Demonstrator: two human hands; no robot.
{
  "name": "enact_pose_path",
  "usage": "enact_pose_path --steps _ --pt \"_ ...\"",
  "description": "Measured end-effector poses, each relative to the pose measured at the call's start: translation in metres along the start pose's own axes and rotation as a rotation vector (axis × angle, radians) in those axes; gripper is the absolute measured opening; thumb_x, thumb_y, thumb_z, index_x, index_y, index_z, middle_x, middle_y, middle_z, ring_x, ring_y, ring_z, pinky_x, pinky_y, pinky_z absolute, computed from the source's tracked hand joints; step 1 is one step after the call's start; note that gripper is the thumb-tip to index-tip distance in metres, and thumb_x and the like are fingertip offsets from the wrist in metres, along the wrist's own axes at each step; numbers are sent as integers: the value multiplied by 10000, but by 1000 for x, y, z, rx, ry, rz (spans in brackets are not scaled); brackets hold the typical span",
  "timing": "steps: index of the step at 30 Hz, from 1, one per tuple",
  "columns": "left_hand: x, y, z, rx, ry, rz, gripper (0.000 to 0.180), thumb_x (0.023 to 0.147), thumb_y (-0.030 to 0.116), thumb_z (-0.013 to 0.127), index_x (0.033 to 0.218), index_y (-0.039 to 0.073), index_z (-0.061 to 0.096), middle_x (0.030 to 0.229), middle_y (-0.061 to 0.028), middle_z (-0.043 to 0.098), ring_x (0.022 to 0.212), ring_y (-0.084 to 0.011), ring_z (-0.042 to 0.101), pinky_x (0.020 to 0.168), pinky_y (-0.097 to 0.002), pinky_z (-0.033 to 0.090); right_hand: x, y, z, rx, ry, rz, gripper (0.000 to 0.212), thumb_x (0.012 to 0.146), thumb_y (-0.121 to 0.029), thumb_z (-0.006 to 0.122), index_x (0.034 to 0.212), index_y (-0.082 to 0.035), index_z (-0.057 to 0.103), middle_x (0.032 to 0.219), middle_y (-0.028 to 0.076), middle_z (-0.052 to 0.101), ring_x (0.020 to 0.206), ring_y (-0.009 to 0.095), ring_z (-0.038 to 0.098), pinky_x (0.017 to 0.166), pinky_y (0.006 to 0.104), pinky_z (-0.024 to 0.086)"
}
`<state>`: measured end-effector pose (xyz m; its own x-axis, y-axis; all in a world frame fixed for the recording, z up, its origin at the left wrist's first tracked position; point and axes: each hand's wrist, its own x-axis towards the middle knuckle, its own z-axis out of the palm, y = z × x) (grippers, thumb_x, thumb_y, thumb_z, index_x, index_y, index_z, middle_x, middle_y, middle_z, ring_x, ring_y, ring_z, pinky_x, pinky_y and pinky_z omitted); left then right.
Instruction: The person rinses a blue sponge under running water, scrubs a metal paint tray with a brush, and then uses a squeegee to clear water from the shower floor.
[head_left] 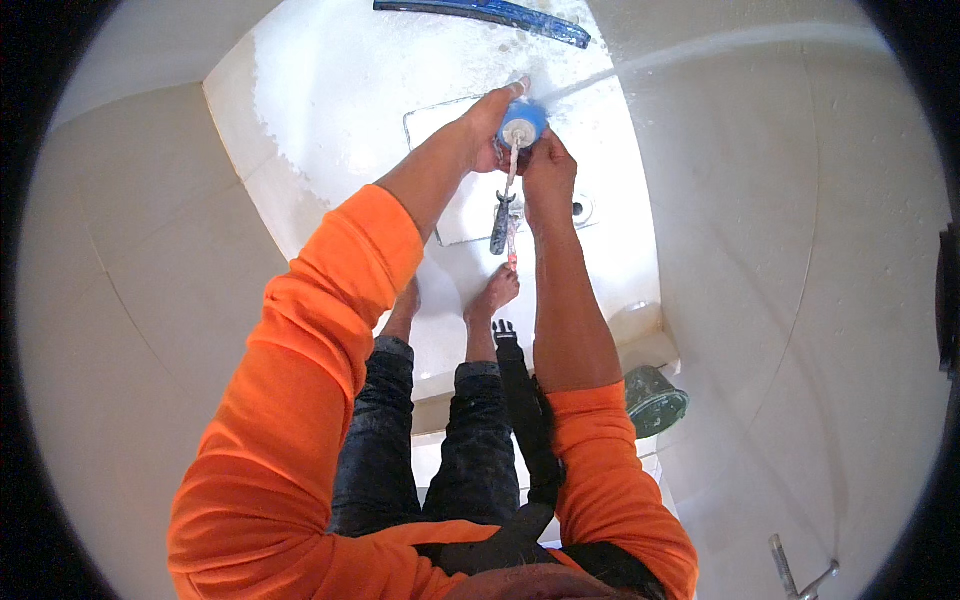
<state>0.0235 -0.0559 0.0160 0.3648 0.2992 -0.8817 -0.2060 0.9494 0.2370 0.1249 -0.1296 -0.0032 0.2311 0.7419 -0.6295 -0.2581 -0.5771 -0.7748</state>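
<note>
My left hand [488, 128] is curled round the left side of a small round blue object [524, 116] with a pale, whitish middle. My right hand [550, 172] is closed at its lower right edge, with the fingertips partly hidden. From the pale middle, a thin whitish shaft runs toward me to a dark, white-speckled handle [500, 224]; whether the shaft is fixed in the blue object cannot be told. Just beyond my toes, a slim red-and-white item [513, 250] shows beside that handle.
I stand barefoot on a white-smeared floor [340, 90]. A long blue strip [485, 12] lies at the far end. Right of my hands is a round drain hole [582, 209]. A green bucket [656, 402] sits by my right elbow. Metal tap [800, 572] at lower right; black buckled strap [515, 370] hangs down.
</note>
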Motion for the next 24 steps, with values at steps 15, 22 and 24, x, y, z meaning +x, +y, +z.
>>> enact_pose_path --steps 15,22,24 --pt "-17 -2 -15 343 -26 71 242 867 124 652 1071 -4 623 938 -118 639 767 -182 631 574 -286 504 2 -23 -11 131 -119 460 869 846 -649 595 1349 43 445 1257 227 531 1153 347 522 852 450 499" --pt "-33 -30 -24 688 -51 128 271 780 94 691 1024 9 609 827 -76 624 681 -145 580 512 -289 467 47 5 19 -95 -179 601 402 791 -242 716 1095 3 622 1016 182 645 835 300 648 663 423 521" --pt "-47 -33 -37 700 15 127 301 777 94 691 1046 2 591 812 -71 615 660 -145 575 506 -293 465 23 -38 47 -322 -137 668 341 793 -207 712 1050 5 638 918 152 668 764 262 651 636 378 521"
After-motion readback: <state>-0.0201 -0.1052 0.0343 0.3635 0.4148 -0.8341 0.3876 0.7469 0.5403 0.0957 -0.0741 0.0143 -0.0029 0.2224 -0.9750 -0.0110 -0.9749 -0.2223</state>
